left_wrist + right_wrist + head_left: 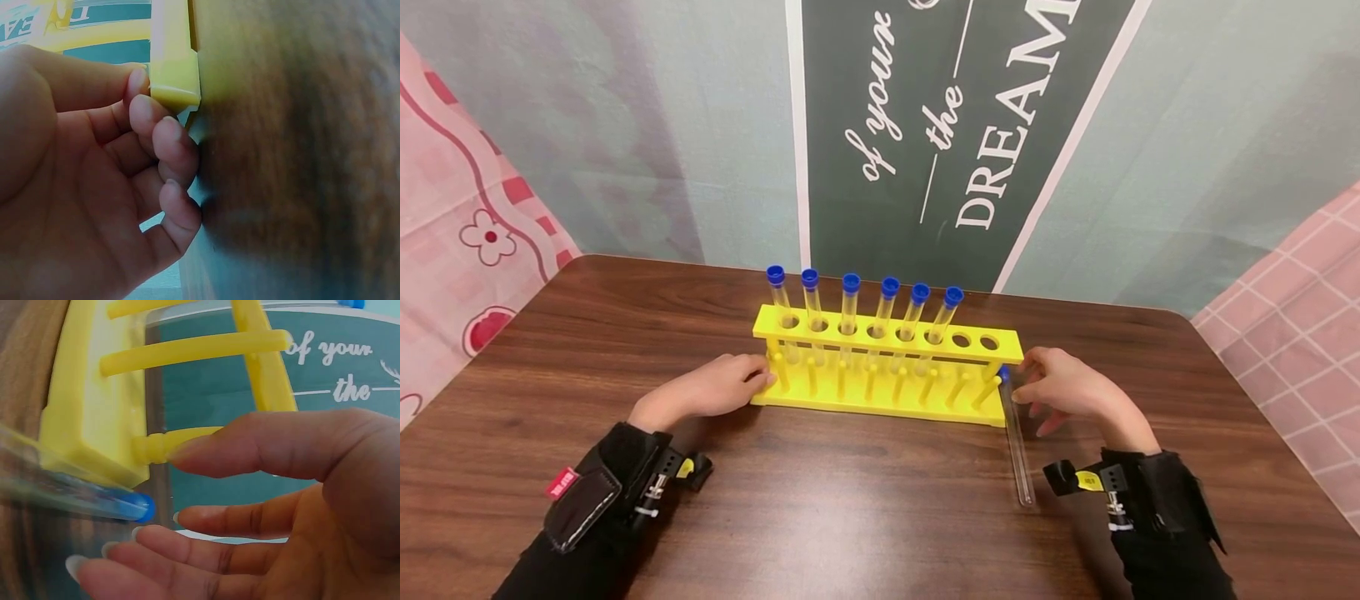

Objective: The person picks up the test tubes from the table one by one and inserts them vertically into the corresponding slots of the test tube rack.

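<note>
A yellow test tube rack (880,400) stands on the table, holding several clear test tubes (848,304) with blue caps. The two holes at its right end have no tube. My left hand (730,385) is at the rack's left end; its curled fingers and thumb grip the end of the base (175,87). Beside the right end lies a loose test tube (1018,454), its blue cap (145,507) against the rack's side. My right hand (1063,385) is just right of that cap, fingers extended and apart, thumb near the rack's end post, holding nothing.
The brown wooden table (880,517) extends on all sides of the rack. Behind it hangs a cloth with a dark green lettered panel (925,208). Pink patterned cloths (467,208) hang at the left and right.
</note>
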